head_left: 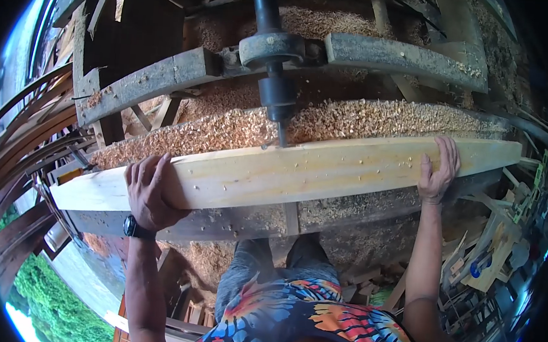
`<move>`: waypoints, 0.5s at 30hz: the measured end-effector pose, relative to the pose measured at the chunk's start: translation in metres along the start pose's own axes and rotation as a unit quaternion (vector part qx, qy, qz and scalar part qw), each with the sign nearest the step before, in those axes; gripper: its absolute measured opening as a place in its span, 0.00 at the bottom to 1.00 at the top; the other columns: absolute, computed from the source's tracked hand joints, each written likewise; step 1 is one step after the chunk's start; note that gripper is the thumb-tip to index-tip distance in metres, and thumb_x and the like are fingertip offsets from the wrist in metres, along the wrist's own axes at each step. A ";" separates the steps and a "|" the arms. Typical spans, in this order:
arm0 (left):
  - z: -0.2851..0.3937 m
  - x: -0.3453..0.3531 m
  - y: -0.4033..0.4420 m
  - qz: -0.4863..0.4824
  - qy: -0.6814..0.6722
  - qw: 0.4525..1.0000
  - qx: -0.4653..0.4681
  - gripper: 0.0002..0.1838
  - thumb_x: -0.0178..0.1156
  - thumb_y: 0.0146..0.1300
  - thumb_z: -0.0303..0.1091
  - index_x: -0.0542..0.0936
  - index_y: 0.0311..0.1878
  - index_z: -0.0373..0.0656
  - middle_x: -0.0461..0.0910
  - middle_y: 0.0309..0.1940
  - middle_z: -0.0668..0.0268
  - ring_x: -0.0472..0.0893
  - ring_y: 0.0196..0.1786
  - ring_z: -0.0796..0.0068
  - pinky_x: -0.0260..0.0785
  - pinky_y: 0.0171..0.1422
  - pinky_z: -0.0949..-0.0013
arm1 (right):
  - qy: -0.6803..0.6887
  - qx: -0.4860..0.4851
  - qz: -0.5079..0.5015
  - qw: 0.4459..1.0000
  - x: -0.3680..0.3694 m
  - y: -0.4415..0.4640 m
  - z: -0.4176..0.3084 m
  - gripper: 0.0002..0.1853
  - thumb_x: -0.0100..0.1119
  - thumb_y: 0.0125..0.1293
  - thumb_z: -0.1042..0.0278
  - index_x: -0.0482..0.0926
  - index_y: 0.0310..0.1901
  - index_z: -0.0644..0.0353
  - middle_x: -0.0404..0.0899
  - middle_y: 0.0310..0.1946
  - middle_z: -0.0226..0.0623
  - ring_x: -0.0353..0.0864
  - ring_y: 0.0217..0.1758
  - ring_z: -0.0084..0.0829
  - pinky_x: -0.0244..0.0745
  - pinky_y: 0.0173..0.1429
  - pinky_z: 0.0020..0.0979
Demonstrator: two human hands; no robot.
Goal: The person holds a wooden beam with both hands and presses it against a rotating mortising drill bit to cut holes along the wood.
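A long pale wooden plank lies across the bench in front of me, slightly tilted in view, with a few shavings on its face. My left hand, wearing a dark watch at the wrist, grips the plank near its left end, fingers over the far edge. Towards the right end, my right hand holds it too, fingers bent over the far edge and thumb on the face. Between the hands, a spindle with a dark chuck carries a cutting bit, its tip at the plank's far edge.
Wood shavings are heaped behind the plank. Farther back, a heavy wooden beam flanks the spindle's bearing. Curved strips are stacked at the left, and offcuts clutter the right. The bench's front board runs before my legs.
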State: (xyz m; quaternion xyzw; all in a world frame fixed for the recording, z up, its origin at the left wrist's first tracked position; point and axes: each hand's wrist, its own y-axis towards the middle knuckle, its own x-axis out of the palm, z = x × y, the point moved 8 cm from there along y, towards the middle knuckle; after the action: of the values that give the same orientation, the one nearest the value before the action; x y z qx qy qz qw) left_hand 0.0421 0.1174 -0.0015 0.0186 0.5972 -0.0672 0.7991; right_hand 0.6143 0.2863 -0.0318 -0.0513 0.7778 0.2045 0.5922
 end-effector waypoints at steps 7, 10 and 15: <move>0.021 0.011 -0.054 -0.007 -0.017 0.999 -0.032 0.63 0.90 0.28 0.52 0.77 0.76 0.46 0.80 0.64 0.53 0.79 0.64 0.46 0.65 0.73 0.38 | 0.004 -0.012 -0.018 1.000 -0.010 -0.031 -0.001 0.33 0.60 0.74 0.45 0.81 0.66 0.67 0.83 0.64 0.53 0.78 0.75 0.56 0.59 0.84 0.56; 0.040 0.013 -0.074 -0.007 -0.019 0.999 -0.048 0.60 0.88 0.31 0.50 0.78 0.75 0.45 0.81 0.63 0.56 0.80 0.64 0.49 0.65 0.72 0.39 | 0.006 -0.024 -0.026 0.999 -0.015 -0.043 -0.001 0.33 0.59 0.74 0.45 0.81 0.65 0.68 0.83 0.64 0.53 0.78 0.74 0.58 0.59 0.83 0.57; 0.038 0.011 -0.067 -0.011 -0.017 0.998 -0.051 0.57 0.86 0.32 0.49 0.78 0.74 0.46 0.81 0.63 0.56 0.80 0.65 0.49 0.65 0.73 0.39 | 0.009 -0.028 -0.033 0.999 -0.013 -0.035 -0.001 0.33 0.59 0.74 0.44 0.81 0.66 0.68 0.83 0.64 0.53 0.78 0.73 0.58 0.61 0.83 0.58</move>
State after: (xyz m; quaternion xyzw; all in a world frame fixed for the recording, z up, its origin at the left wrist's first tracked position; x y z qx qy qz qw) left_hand 0.0725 0.0458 0.0017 -0.0304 0.5861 -0.0456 0.8084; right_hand 0.6287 0.2520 -0.0286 -0.0948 0.7749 0.2060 0.5901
